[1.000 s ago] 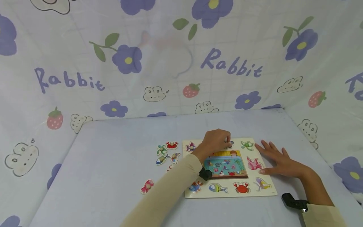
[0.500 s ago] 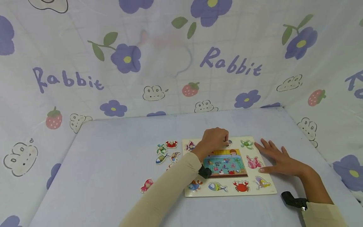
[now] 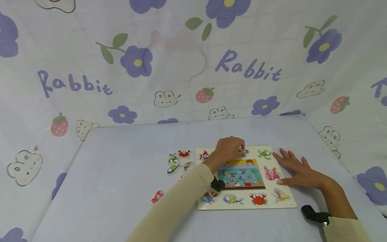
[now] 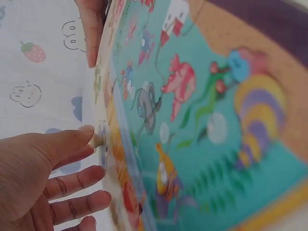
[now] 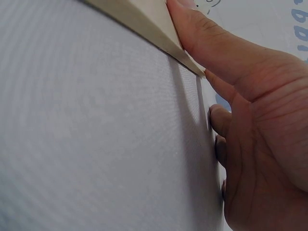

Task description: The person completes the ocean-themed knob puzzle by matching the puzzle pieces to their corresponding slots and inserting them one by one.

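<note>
One puzzle board (image 3: pixel 247 206) on my head camera; left hand (image 3: pixel 228 148) over its far edge, thumb and finger pinching a knobbed piece (image 4: pixel 99 140) there; right hand (image 3: pixel 302 175) at its right edge, fingers spread; loose red crab piece (image 3: pixel 184 154) and pink fish piece (image 3: pixel 157 197), left of it.

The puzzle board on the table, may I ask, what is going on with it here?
A person's left-hand grip pinches a knobbed piece at the far edge of the puzzle board; whether that piece is fully seated is hard to tell. The open right-hand grip touches the board's right edge. Other pieces, including a red crab, lie loose on the table, left of the board.
</note>
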The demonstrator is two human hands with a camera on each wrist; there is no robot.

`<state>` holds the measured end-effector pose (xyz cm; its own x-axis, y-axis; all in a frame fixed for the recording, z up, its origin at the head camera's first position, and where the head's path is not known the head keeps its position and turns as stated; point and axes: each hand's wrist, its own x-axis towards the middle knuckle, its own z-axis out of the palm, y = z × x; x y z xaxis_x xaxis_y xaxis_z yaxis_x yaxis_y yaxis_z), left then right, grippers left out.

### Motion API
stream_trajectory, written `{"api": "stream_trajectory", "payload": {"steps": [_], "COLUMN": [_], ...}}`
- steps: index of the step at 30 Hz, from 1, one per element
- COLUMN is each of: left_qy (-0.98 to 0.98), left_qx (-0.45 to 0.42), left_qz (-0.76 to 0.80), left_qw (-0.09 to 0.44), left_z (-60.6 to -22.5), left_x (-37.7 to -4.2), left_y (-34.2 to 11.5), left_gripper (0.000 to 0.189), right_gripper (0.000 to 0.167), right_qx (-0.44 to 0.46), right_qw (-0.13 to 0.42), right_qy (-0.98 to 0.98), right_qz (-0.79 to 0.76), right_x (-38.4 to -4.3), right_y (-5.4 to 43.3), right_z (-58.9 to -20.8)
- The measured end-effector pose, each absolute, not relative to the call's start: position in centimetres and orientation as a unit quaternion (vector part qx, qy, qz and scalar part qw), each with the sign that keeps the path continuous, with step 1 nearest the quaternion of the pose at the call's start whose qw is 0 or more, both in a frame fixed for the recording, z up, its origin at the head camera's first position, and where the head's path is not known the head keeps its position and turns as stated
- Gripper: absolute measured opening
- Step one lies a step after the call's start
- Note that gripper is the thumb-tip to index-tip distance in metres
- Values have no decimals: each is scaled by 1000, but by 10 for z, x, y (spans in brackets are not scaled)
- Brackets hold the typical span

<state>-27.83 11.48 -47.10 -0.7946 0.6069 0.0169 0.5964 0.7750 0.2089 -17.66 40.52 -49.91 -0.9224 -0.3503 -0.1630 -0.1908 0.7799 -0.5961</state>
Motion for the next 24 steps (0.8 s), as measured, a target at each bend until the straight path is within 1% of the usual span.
{"api": "stream_trajectory", "payload": {"steps": [4, 10, 15, 20, 24], "left_qy": [938, 933, 936, 939, 941], "left_qx": [328, 331, 307, 289, 273], "left_qz": [111, 140, 171, 188, 199], "left_qw": [18, 13, 22, 12, -2], "left_z": [-461, -449, -444, -446, -444], "left_x": [-274, -274, -269, -264, -266], "left_y": [103, 75, 45, 14, -6], "left_gripper": [25, 22, 20, 21, 20], "right_gripper": [105, 105, 105, 106, 106], "right_qx": [-144, -150, -148, -145, -143], "right_qw": [133, 130, 131, 131, 126], "right_qy": [934, 933, 929, 929, 933], "right_qz": [-298, -302, -313, -314, -304], "right_x": [-175, -175, -174, -174, -176], "right_y": [406, 405, 404, 404, 406], "right_z": [-498, -497, -502, -505, -501]}}
